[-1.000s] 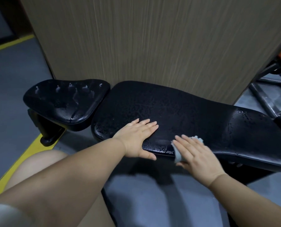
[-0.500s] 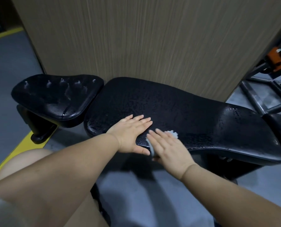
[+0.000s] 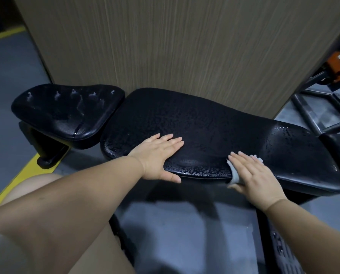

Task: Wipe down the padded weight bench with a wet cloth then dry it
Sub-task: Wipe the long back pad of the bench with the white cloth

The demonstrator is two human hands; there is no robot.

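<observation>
Seat pad at left, beaded wet. Left hand lies flat, fingers straight, bracing the bench; right hand — also flat — presses the cloth on its near edge. Likely the wet wipe; next calls for firm strokes rightward.

The room is dim. Soft light falls from above and makes the wet bench shine in small white spots near its front edge. Dark shadows lie on the floor under the bench. The wall bends at the edges of the view. The left arm, close to the camera, looks blurry.
</observation>
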